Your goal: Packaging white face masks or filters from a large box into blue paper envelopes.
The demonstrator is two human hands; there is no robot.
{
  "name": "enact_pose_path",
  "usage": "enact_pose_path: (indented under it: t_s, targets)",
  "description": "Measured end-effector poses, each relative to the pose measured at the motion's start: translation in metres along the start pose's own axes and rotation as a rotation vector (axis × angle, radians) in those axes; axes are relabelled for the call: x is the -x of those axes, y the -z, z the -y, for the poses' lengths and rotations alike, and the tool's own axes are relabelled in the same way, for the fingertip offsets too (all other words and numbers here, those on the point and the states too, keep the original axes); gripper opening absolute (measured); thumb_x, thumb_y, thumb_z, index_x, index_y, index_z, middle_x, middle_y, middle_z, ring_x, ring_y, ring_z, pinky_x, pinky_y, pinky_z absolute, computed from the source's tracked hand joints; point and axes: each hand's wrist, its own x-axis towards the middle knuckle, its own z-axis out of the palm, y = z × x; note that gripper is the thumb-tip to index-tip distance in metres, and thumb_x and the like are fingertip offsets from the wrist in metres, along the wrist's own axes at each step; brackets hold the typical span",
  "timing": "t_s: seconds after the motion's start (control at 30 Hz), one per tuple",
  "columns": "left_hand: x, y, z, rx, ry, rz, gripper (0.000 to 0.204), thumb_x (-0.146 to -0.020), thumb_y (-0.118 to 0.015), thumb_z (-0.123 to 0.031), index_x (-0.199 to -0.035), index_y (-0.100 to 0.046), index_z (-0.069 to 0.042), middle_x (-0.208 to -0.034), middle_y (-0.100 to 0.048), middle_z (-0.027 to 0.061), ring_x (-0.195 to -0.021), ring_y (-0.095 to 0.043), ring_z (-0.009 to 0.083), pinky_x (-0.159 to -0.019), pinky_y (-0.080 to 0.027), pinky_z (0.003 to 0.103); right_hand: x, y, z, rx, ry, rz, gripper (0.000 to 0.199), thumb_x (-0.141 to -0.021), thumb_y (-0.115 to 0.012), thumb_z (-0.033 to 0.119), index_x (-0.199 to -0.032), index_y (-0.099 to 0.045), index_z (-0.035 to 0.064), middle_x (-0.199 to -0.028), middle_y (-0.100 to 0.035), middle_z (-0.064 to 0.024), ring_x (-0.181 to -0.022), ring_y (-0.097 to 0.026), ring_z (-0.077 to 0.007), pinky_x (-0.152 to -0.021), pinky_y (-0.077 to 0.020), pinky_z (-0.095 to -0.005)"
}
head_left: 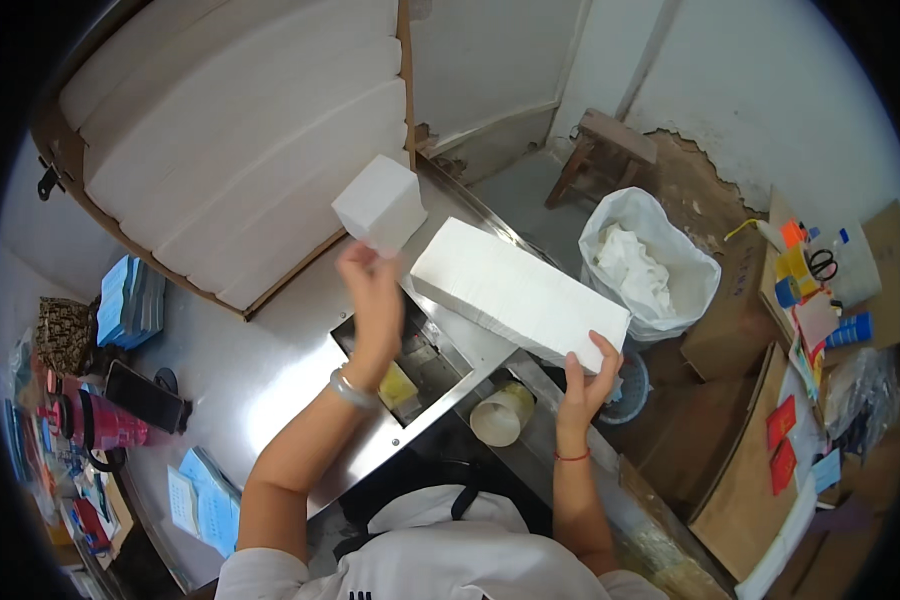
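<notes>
At the right edge of the steel desk (270, 385) lies a long white block (510, 295), slanting down toward the right. The right hand (587, 378) grips its near end, thumb and fingers pinching the corner. The left hand (372, 300) is raised, its fingers bent and blurred just below a smaller white block (382, 203); whether they touch it or close on anything, I cannot tell. Beyond the long block stands a white bag (705, 285) with crumpled white material (632, 268) inside. A dark phone (142, 396) sits at far left.
</notes>
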Motion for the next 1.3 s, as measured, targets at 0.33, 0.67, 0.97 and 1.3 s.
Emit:
enact_pose_path:
  t_s: [0.33,0.67,0.97,1.3]
  targets:
    - [-0.007,-0.003,0.008,-0.448,-0.010,0.379,0.070,-0.075,-0.076,-0.022,-0.132,-0.041,-0.001,-0.135,-0.039,0.0242,-0.119,-0.049,0.0338,-0.098,-0.043,0.042,0.004,-0.006,-0.002,0.113,0.053,-0.051,0.043,-0.087,-0.066,0.011,-0.127,-0.052,0.0038,-0.140,-0.033,-0.0209,-0.127,-0.039,-0.0366,-0.107,-0.0302,-0.0447]
    - [0.106,-0.065,-0.005,-0.859,-0.532,0.558,0.077,-0.068,-0.078,-0.025,-0.134,-0.046,-0.002,-0.146,-0.026,0.0355,-0.134,-0.030,0.0526,-0.108,-0.031,0.052,0.003,-0.013,0.006,0.139,0.105,0.039,0.035,-0.093,-0.061,0.014,-0.126,-0.058,0.0041,-0.145,-0.029,-0.0248,-0.133,-0.038,-0.0402,-0.109,-0.0305,-0.0483]
    - [0.089,-0.058,-0.016,-0.594,-0.742,0.532,0.063,-0.066,-0.078,-0.008,-0.122,-0.051,-0.001,-0.138,-0.040,0.0290,-0.119,-0.050,0.0412,-0.095,-0.046,0.045,0.010,-0.037,0.024,0.153,0.082,-0.133,0.061,-0.076,-0.082,0.013,-0.128,-0.050,0.0057,-0.136,-0.032,-0.0228,-0.129,-0.037,-0.0395,-0.108,-0.0311,-0.0509]
    - [0.026,-0.028,-0.009,0.104,0.521,-0.081,0.067,-0.083,-0.073,-0.024,-0.135,-0.037,-0.001,-0.120,-0.054,0.0198,-0.106,-0.060,0.0292,-0.082,-0.054,0.039,0.014,-0.032,0.079,0.772,0.589,0.188,0.093,-0.070,-0.082,0.011,-0.148,-0.032,0.0006,-0.154,-0.033,-0.0176,-0.119,-0.046,-0.0334,-0.105,-0.0358,-0.0448]
